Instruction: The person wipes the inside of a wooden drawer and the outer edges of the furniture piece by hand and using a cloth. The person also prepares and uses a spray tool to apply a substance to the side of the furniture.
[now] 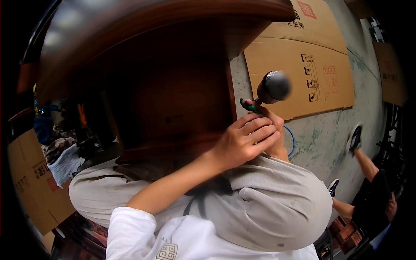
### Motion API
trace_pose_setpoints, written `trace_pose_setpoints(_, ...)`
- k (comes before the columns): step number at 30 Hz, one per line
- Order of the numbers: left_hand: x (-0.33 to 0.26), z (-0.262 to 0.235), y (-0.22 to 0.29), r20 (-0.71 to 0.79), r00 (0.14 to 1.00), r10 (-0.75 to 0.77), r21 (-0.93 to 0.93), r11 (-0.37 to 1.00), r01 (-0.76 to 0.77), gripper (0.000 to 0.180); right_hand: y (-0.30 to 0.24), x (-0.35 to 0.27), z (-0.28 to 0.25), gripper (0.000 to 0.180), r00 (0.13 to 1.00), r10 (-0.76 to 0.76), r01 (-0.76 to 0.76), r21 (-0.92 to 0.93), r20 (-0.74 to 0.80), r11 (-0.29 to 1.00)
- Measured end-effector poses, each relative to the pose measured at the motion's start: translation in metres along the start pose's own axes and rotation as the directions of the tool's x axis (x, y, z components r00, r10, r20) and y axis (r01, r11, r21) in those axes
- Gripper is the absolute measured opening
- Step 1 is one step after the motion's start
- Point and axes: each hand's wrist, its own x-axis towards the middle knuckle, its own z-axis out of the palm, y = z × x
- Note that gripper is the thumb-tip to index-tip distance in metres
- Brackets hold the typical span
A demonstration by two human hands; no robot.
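In front of my lap, my right hand [276, 120] grips what looks like a spray gun with a green part [252, 108] and a rounded dark cup [276, 86] above it. A blue hose [292, 141] loops down beside my right wrist. My left hand [247, 141] crosses over from the left and rests against the right one, its fingers bent and closed; whatever lies under them is hidden. Close by, just left of both hands, stands a dark reddish-brown wooden cabinet [232, 93] with a shadowed hollow facing me.
The cabinet's thick top edge [173, 17] overhangs the hollow. A flattened cardboard sheet [286, 65] covers the floor at the far right. At the right, another person's legs [368, 164] show on the grey floor [320, 134]. More cardboard [32, 173] and cloths [65, 162] lie at left.
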Motion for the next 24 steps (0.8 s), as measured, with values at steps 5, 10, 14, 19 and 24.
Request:
trace_pose_setpoints(5,-0.003,0.003,-0.004,-0.025,0.999,-0.035,-0.043,0.999,0.033,0.032,-0.004,0.001,0.003,0.04,1.0,-0.018,0.018,-0.1,-0.001,0.995)
trace_pose_setpoints(10,-0.004,0.004,-0.005,-0.01,1.0,-0.028,-0.065,0.998,0.027,0.032,-0.003,-0.002,0.004,0.039,0.997,0.072,-0.072,-0.019,0.008,0.997)
trace_pose_setpoints(14,-0.003,0.001,-0.005,-0.012,0.999,-0.033,-0.077,0.996,0.032,0.032,-0.005,-0.001,0.003,0.039,0.997,0.064,-0.062,-0.055,0.041,0.997)
trace_pose_setpoints(19,-0.003,-0.001,-0.004,-0.021,0.999,-0.042,-0.095,0.995,0.04,0.033,-0.011,0.002,0.002,0.038,0.997,0.068,-0.065,-0.072,0.044,0.995)
trace_pose_setpoints(24,-0.002,-0.002,-0.003,-0.016,0.999,-0.037,-0.075,0.997,0.036,0.033,-0.01,0.0,0.002,0.038,0.996,0.081,-0.078,-0.054,0.048,0.995)
